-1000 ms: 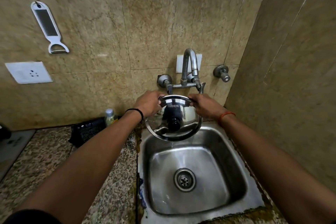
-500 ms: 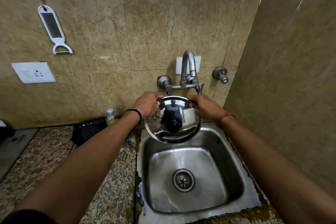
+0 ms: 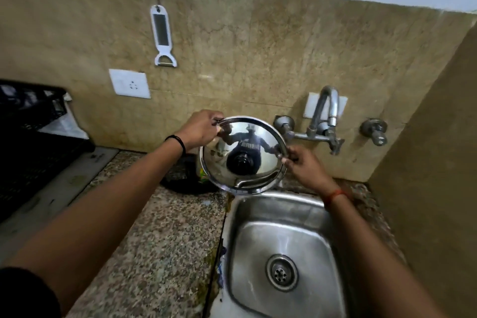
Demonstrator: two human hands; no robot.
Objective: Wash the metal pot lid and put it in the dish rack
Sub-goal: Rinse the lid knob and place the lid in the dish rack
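While both hands pinch its rim, the lid (image 3: 242,155) hangs mid-frame, just left of the tap (image 3: 325,113). The left hand (image 3: 200,128) and right hand (image 3: 302,162) hold opposite edges, probably carrying it toward the black rack (image 3: 28,121) at far left.

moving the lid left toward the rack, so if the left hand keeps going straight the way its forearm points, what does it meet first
The left hand, gripping the lid by its rim, points up and away toward the tiled wall. Nothing shows between them, so the wall probably comes first, though depth is unclear. The black rack lies off to the left.
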